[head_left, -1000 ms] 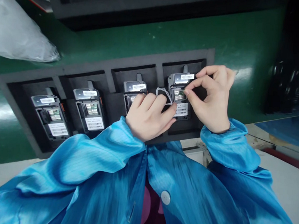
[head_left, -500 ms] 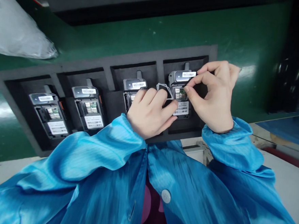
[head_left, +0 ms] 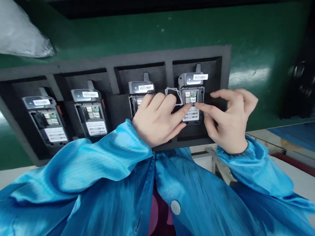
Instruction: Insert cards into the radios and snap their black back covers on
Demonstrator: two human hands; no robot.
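At the right end of the foam tray [head_left: 224, 72] lies a handheld radio [head_left: 190, 105] with a stubby antenna, its back open on a bay of metal card slots above a white barcode label. My left hand [head_left: 157, 119] is curled around a few thin, white-edged, frame-like pieces [head_left: 174, 95] sticking out past its knuckles. Its index finger reaches to the lower edge of that bay. My right hand [head_left: 229, 119] has its fingers apart, the index fingertip touching the bay's lower right. Partly behind my left hand is a second radio [head_left: 141, 89].
Two more opened radios, a middle one [head_left: 90, 111] and a leftmost one [head_left: 46, 119], lie in the tray's left compartments. The tray rests on a green table [head_left: 141, 34]. A clear plastic bag [head_left: 15, 25] is at upper left; another dark foam tray [head_left: 122, 0] lies along the back.
My right hand has gone from a pinch at the card bay to spread fingers, shifting down and right with its index finger on the bay. My left hand stays nearly in place.
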